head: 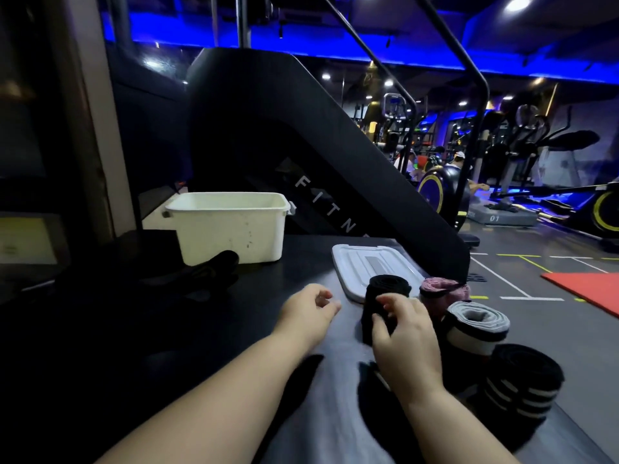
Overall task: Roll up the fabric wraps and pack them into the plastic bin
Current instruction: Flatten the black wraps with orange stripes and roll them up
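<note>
The plastic bin point(231, 236) stands open at the far left of the table point(301, 262), with loose dark wraps point(214, 269) just in front of it. The left hand point(310, 308) hovers with its fingers loosely curled, holding nothing. The right hand point(405, 333) grips an upright black roll point(385, 289) beside the lid point(368, 262). A firm pinch over the loose end should stop it unwinding on the way to the bin. Three more rolls point(475, 323) stand to the right.

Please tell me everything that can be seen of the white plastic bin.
The white plastic bin is rectangular, with an open top, a rolled rim and a small clip at each end. Its front wall has dark specks. It stands upright on the dark table, far left. Dark fabric lies at its front corner. A pale lid lies apart.
</note>
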